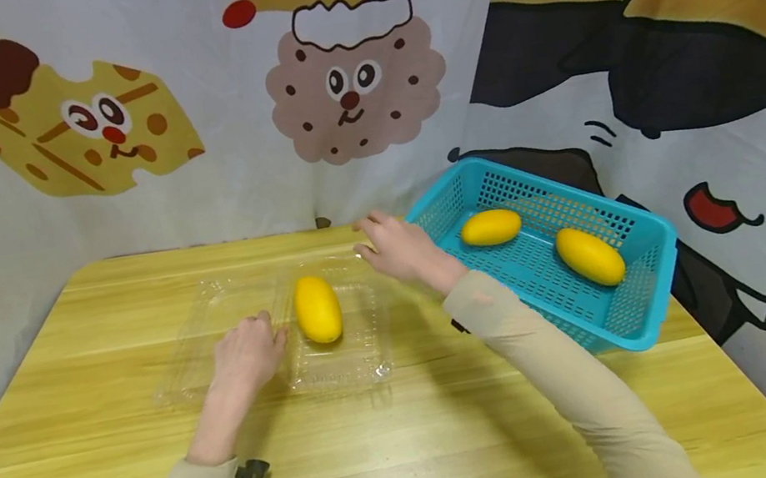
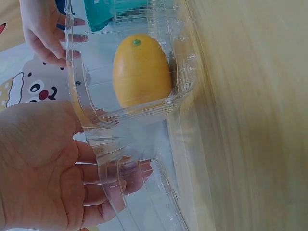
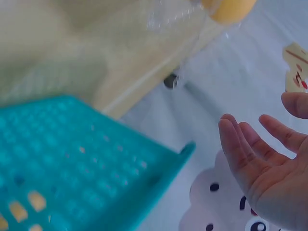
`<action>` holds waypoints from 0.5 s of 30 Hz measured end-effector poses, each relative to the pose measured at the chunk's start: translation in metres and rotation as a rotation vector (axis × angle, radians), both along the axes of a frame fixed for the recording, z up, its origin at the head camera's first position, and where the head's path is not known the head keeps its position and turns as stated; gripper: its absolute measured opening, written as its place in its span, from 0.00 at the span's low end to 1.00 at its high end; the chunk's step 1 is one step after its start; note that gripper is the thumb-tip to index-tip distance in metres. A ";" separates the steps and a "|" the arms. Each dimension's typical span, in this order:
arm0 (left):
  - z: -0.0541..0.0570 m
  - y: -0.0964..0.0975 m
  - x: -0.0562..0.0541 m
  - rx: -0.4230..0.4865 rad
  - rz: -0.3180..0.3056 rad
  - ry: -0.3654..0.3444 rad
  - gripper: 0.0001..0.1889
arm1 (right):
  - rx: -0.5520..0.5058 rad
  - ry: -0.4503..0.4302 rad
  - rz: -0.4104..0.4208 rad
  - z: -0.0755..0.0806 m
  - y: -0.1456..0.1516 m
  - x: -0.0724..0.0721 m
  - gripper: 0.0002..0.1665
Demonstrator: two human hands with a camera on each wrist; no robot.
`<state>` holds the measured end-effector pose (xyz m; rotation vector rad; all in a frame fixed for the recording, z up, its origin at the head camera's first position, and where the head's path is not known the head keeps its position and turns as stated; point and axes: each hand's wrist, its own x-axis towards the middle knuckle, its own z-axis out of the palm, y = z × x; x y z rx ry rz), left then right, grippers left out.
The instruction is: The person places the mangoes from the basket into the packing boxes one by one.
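Observation:
A clear plastic clamshell container (image 1: pixel 341 374) lies open on the table, its lid (image 1: pixel 191 347) folded out to the left. One yellow mango (image 1: pixel 318 310) sits upright-lengthwise in its base, with a green stem spot in the left wrist view. At the hinge, my left hand (image 1: pixel 249 350) grips the container, thumb by the base rim and curled fingers (image 2: pixel 98 195) seen partly through the plastic. My right hand (image 1: pixel 395 247) hovers at the base's far right corner, beside the blue basket, with fingers spread and nothing held.
The blue perforated basket (image 1: pixel 557 321) stands angled at the right, holding two more mangoes, one mango (image 1: pixel 491 228) at the back and another mango (image 1: pixel 590 257) nearer the front. Behind the wooden table (image 1: pixel 392 474) hangs a printed cloth (image 1: pixel 231 197) with cartoon figures.

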<state>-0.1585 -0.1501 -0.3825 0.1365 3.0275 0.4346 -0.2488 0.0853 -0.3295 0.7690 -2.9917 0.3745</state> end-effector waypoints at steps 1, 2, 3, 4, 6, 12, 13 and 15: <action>0.000 0.000 0.000 -0.002 0.001 0.000 0.19 | -0.001 -0.003 -0.001 0.002 0.003 -0.001 0.24; 0.000 0.000 0.000 -0.003 0.001 -0.001 0.19 | 0.000 -0.011 -0.001 0.004 0.006 -0.002 0.24; 0.000 0.000 0.000 -0.005 0.000 0.000 0.19 | 0.002 -0.021 -0.002 0.006 0.010 -0.004 0.24; 0.000 0.000 0.000 -0.004 0.000 0.001 0.19 | 0.004 -0.035 -0.005 0.009 0.013 -0.004 0.24; 0.000 0.000 0.001 -0.003 -0.001 0.003 0.19 | 0.004 -0.063 -0.009 0.014 0.021 -0.006 0.25; 0.000 0.001 0.000 0.004 0.002 0.007 0.19 | -0.021 -0.100 -0.038 0.024 0.045 -0.015 0.25; 0.000 0.000 0.000 0.003 0.003 0.008 0.19 | -0.025 -0.107 -0.044 0.025 0.050 -0.017 0.25; -0.001 0.000 0.000 0.002 0.003 0.010 0.19 | -0.034 -0.122 -0.053 0.026 0.060 -0.022 0.25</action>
